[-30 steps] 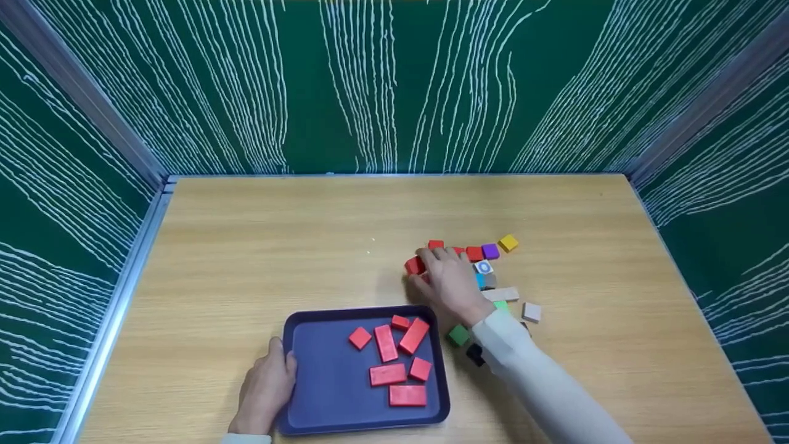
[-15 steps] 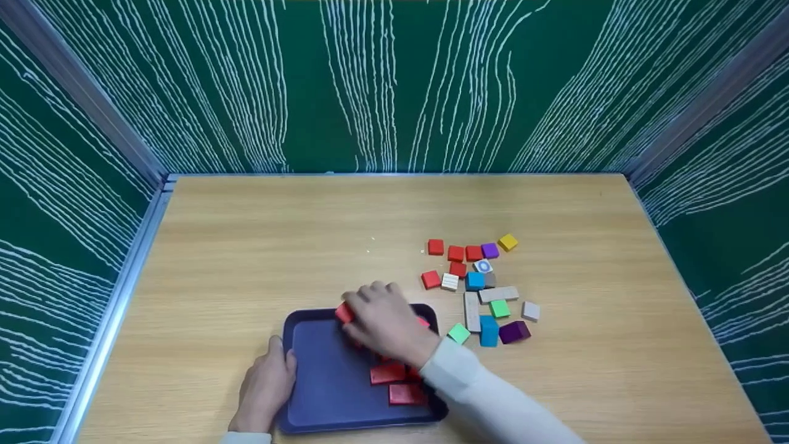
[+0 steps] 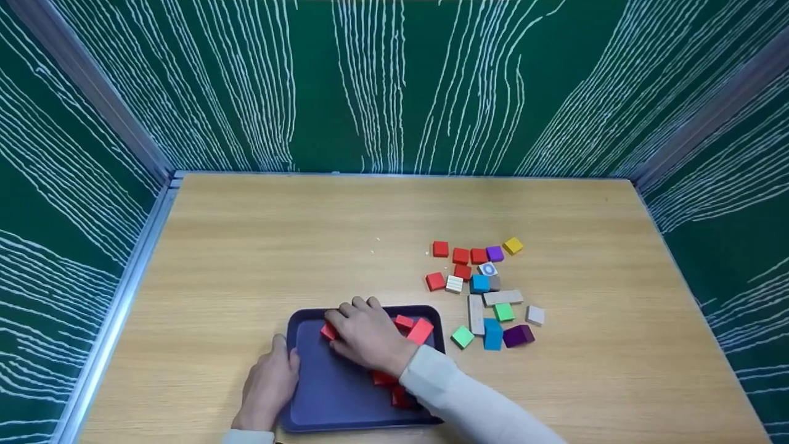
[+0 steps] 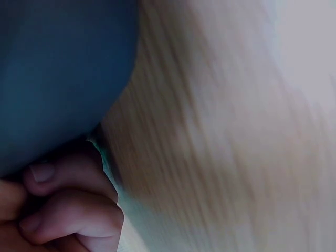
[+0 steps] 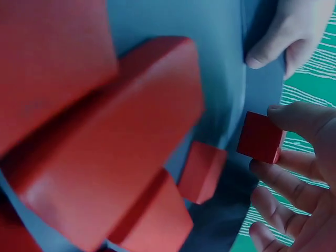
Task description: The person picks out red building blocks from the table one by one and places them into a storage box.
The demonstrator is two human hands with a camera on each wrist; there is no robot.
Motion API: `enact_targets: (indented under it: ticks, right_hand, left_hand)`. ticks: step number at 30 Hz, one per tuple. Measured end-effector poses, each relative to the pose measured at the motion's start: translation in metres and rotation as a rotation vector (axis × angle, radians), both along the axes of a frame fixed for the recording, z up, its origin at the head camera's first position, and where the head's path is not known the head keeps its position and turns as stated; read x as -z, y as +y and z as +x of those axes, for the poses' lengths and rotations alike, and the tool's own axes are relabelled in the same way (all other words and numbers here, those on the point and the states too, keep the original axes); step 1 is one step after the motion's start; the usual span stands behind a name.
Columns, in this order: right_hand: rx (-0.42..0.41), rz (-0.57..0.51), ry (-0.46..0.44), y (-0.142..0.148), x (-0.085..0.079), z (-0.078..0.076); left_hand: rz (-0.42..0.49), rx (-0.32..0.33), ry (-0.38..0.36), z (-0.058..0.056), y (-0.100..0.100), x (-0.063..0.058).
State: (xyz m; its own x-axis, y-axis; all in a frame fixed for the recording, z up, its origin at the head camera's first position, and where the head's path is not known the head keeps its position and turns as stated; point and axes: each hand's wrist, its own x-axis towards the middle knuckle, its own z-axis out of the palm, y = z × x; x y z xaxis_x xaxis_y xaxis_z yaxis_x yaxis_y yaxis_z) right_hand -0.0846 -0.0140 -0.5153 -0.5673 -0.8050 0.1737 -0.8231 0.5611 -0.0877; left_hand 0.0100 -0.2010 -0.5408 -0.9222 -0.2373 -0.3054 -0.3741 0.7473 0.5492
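My left hand (image 3: 268, 383) holds the left rim of a dark blue tray (image 3: 333, 398). In the left wrist view its curled fingers (image 4: 79, 212) lie against the tray's edge. Over the far part of the tray, my right hand (image 3: 373, 338) pinches a small red cube (image 5: 260, 137) between thumb and fingertips. That cube shows at the hand's left in the head view. Red blocks (image 3: 421, 331) lie in the tray's right half, partly hidden by the right hand and sleeve. The right wrist view shows several of them up close, including a long red block (image 5: 126, 142).
Right of the tray lie loose blocks: several red cubes (image 3: 435, 282), a yellow cube (image 3: 513, 245), a dark purple block (image 3: 519, 336), blue block (image 3: 492, 335), green cubes (image 3: 462, 337) and grey bars (image 3: 476, 314). Green panels with white lines (image 3: 419, 86) wall the table (image 3: 246, 246).
The right hand took a red cube from the loose blocks and carried it left to the tray, then slightly lower and further left over it. The left hand stays at the tray's rim.
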Motion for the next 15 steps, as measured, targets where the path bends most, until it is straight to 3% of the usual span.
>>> enact_targets:
  ticks: [7,15]
  right_hand:
    - [0.0,0.065,-0.023,-0.0015,0.0085,0.003]
    - [-0.019,0.003,-0.028,0.0053,0.0036,-0.0051]
  left_hand:
    - [0.013,0.003,-0.004,-0.0003,0.0002,0.0014]
    - [0.01,0.014,0.016,0.0006,0.0002,0.0019]
